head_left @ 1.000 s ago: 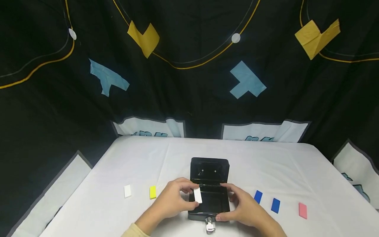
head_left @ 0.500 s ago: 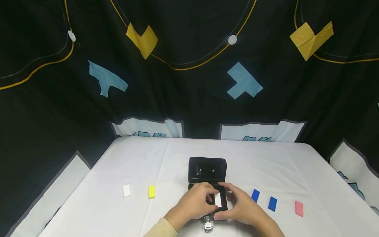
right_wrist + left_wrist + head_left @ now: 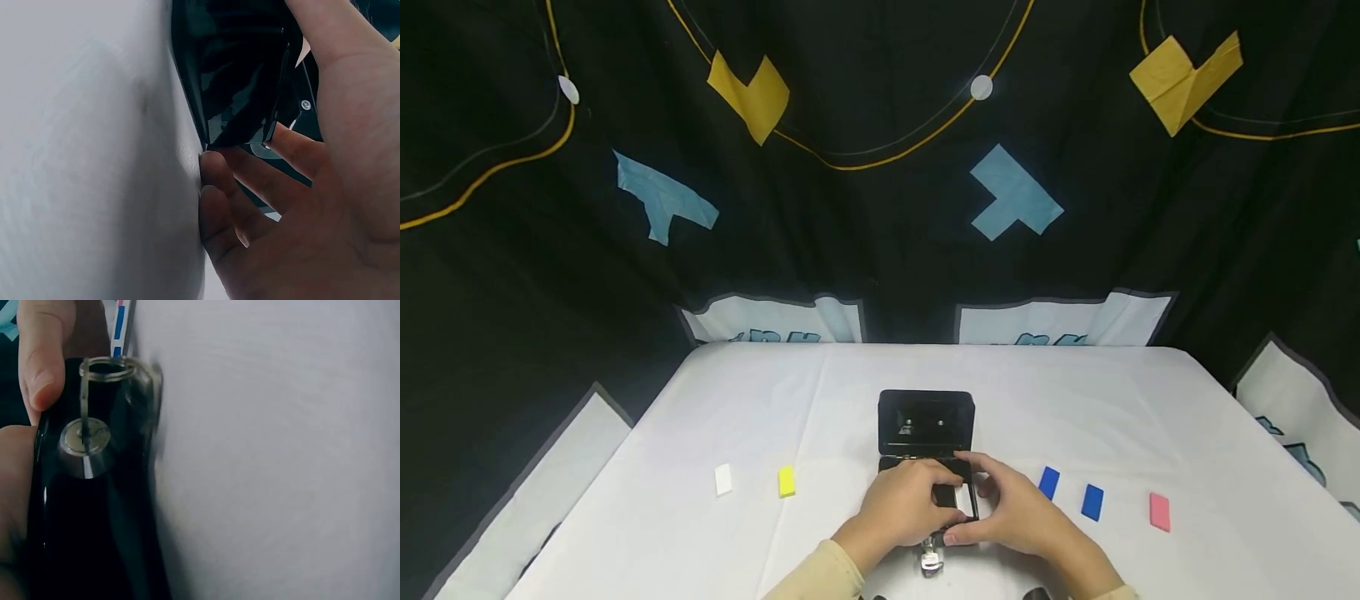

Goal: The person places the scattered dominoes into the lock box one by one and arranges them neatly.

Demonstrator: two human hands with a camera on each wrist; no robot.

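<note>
A small black metal cash box [image 3: 925, 422] stands on the table with its lid raised. My left hand [image 3: 898, 504] reaches over it and pinches a white rectangular block [image 3: 965, 500] at the right side inside the box. My right hand [image 3: 1022, 510] grips the box's right side, thumb at the front and fingers towards the back; in the right wrist view those fingers [image 3: 215, 215] touch the black wall. A key [image 3: 85, 394] with a ring sits in the lock [image 3: 87, 437] on the front. My left hand hides much of the box's inside.
On the white tablecloth [image 3: 700, 550], a white block [image 3: 723, 479] and a yellow block [image 3: 786, 481] lie left of the box. Two blue blocks [image 3: 1092, 502] and a pink block [image 3: 1159, 512] lie to the right. A black curtain [image 3: 820, 250] hangs behind.
My left hand has carried the white block rightwards, from the box's left side to its right side, near my right hand. My right hand has kept its hold on the box.
</note>
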